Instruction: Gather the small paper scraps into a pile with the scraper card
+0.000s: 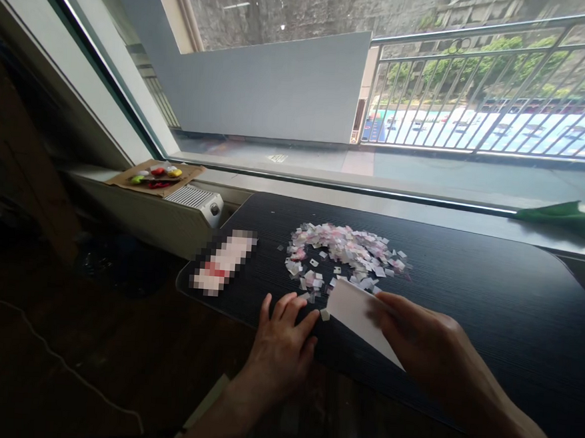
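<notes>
A pile of small pink and white paper scraps (347, 253) lies on the black table (492, 293). My right hand (414, 337) is closed on a white card (353, 310), its far corner close to the near edge of the pile. My left hand (284, 338) rests on the table's front edge with fingers stretched out; its fingertips are beside a single scrap (324, 314) and hold nothing.
A blurred pink and white flat object (223, 262) lies at the table's left. A white heater (193, 202) with a cardboard tray of coloured clips (156, 175) stands left by the window. A green cloth (566, 217) lies on the sill at right.
</notes>
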Tool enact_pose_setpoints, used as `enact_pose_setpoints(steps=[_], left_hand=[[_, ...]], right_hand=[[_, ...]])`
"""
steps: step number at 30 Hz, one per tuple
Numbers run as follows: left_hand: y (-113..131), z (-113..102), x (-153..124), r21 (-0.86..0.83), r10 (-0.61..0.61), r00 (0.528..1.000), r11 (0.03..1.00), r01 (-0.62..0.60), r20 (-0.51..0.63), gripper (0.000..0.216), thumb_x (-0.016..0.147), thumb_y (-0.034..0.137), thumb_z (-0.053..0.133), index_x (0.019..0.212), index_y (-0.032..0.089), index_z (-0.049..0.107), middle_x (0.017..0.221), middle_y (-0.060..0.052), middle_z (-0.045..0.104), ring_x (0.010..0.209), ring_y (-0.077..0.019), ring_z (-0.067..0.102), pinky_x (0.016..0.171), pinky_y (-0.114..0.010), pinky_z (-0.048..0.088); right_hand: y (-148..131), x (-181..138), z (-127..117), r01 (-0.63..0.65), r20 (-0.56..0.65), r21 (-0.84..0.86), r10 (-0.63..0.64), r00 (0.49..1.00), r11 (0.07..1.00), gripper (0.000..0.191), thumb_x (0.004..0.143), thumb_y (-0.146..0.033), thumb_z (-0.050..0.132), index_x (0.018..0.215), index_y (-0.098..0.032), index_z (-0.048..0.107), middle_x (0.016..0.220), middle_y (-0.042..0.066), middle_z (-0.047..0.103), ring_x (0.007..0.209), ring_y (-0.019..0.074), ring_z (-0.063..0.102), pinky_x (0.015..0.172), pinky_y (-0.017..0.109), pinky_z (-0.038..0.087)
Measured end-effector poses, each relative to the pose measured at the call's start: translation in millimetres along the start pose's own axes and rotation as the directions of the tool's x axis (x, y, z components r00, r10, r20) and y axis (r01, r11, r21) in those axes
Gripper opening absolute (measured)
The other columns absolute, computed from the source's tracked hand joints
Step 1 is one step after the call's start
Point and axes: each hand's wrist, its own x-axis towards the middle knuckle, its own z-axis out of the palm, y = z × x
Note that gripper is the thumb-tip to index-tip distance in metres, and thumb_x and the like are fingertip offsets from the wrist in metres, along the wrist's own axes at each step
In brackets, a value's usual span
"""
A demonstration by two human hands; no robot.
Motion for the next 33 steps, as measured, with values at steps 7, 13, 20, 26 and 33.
enact_pose_setpoints(steps=[7,13,20,26,33], left_hand=[[-0.6,-5.7,-10.4,0.017,0.021,1.000,1.000,-0.021,-0.015,0.033,0.086,0.017,0.051,0.116,0.021,0.065,0.121,-0.012,0.061,0.125,-0.0310,0.047,0.110,-0.065,0.028],[-3.1,-14.1,-22.5,0.002,0.044,0.997,0.999,-0.044,-0.056,0.031,0.089,0.018,0.048,0.115,0.020,0.064,0.121,-0.012,0.062,0.125,-0.0304,0.050,0.108,-0.063,0.033],[-12.3,-16.7,-31.4,0.034,0.018,0.987,0.999,-0.013,-0.161,0.029,0.090,0.018,0.048,0.116,0.020,0.062,0.117,-0.011,0.063,0.121,-0.0294,0.053,0.105,-0.059,0.037],[-17.1,-19.7,-36.0,0.025,0.011,0.983,1.000,-0.006,-0.181,0.027,0.091,0.018,0.048,0.115,0.022,0.060,0.116,-0.010,0.064,0.120,-0.0289,0.053,0.102,-0.058,0.039],[-17.2,-21.6,-35.9,0.021,0.044,0.980,0.999,-0.040,-0.196,0.026,0.091,0.018,0.049,0.115,0.023,0.059,0.116,-0.009,0.063,0.120,-0.0281,0.052,0.101,-0.056,0.039]], right_hand=[[9.8,-27.1,-24.6,-0.131,-0.032,-0.133,0.128,0.991,0.982,0.030,0.092,-0.040,0.048,0.099,-0.025,0.073,0.079,0.004,0.078,0.063,0.0220,0.072,0.060,0.032,0.052],[11.7,-17.4,-20.9,-0.053,-0.084,-0.031,0.050,0.995,0.998,0.028,0.094,-0.037,0.049,0.104,-0.023,0.071,0.087,0.005,0.079,0.074,0.0211,0.074,0.068,0.029,0.055],[14.0,-5.8,-12.5,-0.008,-0.039,-0.001,0.007,0.999,1.000,0.025,0.092,-0.032,0.053,0.105,-0.021,0.072,0.091,0.005,0.079,0.075,0.0210,0.075,0.068,0.029,0.057],[22.9,-7.0,-18.3,-0.018,-0.074,0.025,0.020,0.997,1.000,0.025,0.092,-0.033,0.055,0.106,-0.022,0.073,0.094,0.005,0.079,0.080,0.0222,0.075,0.072,0.031,0.058],[23.1,-6.8,-21.6,0.175,-0.019,0.081,-0.174,0.985,0.981,0.021,0.092,-0.018,0.056,0.104,-0.022,0.072,0.098,0.004,0.078,0.087,0.0171,0.073,0.078,0.025,0.057]])
